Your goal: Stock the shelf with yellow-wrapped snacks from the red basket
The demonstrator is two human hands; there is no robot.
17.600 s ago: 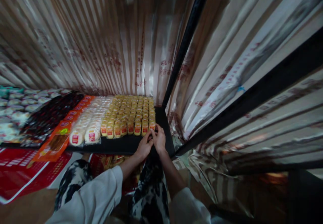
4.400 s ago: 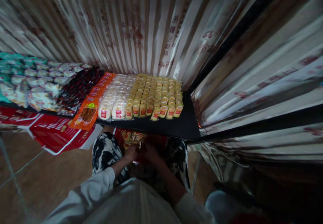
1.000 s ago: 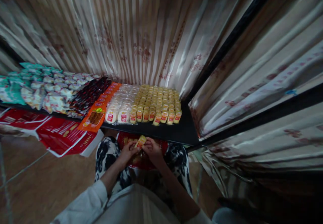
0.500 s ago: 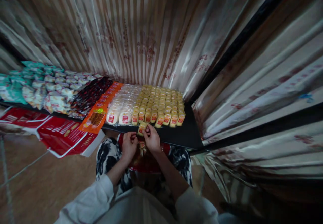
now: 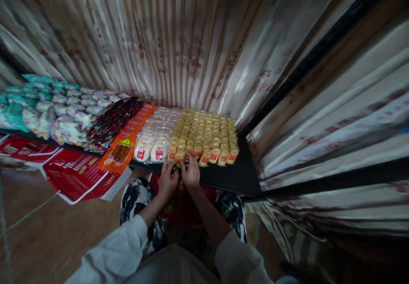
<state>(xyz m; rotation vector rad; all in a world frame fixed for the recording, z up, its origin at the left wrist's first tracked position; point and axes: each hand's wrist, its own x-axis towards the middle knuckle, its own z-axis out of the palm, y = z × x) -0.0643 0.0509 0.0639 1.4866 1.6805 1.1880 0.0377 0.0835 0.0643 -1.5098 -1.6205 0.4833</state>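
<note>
The right hand (image 5: 191, 174) reaches up to the front edge of the black shelf (image 5: 238, 177), its fingertips (image 5: 188, 159) pinched on a small yellow cake packet with a red label (image 5: 180, 155) that sits at the near end of a row, just left of the middle of the front line. The left hand (image 5: 167, 181) is close beside it, touching it or nearly so, with curled fingers at the shelf edge just under the same packet; whether it actually grips the packet cannot be told in the dim light. Both forearms rise from white sleeves (image 5: 116, 252) at the bottom of the view. The held packet belongs to a block of small yellow cake packets (image 5: 206, 132) laid in tidy rows running back toward the wall. Just left of that block lie rows of pale round cakes in clear wrappers (image 5: 155, 137), then a strip of flat orange packets (image 5: 123, 149), dark red-black packets (image 5: 113, 120), and, furthest left, white and teal snack bags (image 5: 47, 109). Below the hands, between knees in black-and-white patterned trousers (image 5: 136, 201), sits a red bag (image 5: 182, 205). A red printed cardboard box flap (image 5: 73, 179) hangs under the shelf's left part above the brown floor (image 5: 47, 237). Striped shiny foil sheeting (image 5: 179, 41) covers the walls behind and to the right.
</note>
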